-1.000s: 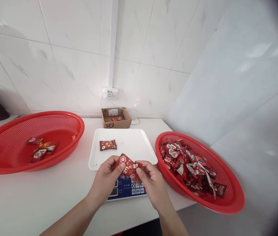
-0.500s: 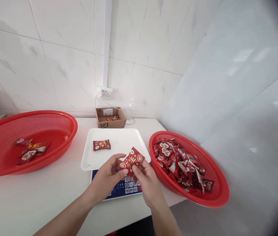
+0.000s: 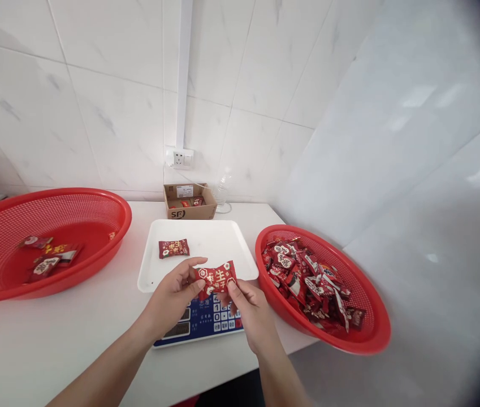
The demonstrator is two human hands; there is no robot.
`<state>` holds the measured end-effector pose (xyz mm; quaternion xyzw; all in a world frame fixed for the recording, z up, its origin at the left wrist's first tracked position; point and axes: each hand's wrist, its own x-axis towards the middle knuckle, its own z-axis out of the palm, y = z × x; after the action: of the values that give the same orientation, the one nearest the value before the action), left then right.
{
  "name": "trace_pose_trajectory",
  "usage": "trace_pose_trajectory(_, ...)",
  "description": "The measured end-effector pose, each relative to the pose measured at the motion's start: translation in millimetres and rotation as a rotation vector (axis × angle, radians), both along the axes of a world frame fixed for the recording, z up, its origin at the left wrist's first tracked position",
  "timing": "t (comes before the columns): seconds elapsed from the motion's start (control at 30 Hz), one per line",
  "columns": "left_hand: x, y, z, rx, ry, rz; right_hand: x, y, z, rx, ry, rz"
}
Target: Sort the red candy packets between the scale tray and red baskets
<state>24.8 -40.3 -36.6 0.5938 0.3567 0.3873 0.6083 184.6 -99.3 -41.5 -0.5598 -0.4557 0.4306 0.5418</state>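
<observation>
Between my two hands is a red snack packet (image 3: 216, 278) with pale lettering and flower prints, its printed face towards me. My left hand (image 3: 174, 294) pinches its left end, and my right hand (image 3: 249, 308) pinches its right end. Both hands are above the front edge of a weighing scale's white tray (image 3: 218, 237). A similar red packet lies flat on the left part of that tray. Below my hands shows the scale's blue key panel (image 3: 203, 323), partly covered by them.
To the right, a red mesh basket (image 3: 375, 316) holds a heap of packets. At the left, a larger red basket (image 3: 108, 260) holds several packets. Behind the scale stand a small cardboard box (image 3: 195, 212) with packets inside and a clear plastic bottle (image 3: 223, 189), near a wall socket (image 3: 179, 158).
The held packet has turned from a slant to nearly level, so its lettering now faces me upright. My left hand has shifted slightly left. The packet on the tray stays put.
</observation>
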Motion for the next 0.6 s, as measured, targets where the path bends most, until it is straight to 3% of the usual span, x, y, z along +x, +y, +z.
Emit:
trace_pose_trajectory(0.37,0.9,4.0,8.9,-0.077,-0.059,0.1,2.8,9.1,-8.3,-0.07,0.215,-0.034)
trace_pose_trajectory(0.6,-0.5,6.2,4.5,-0.004,-0.063,0.14,2.6,13.9,-9.7,-0.078,0.172,-0.031)
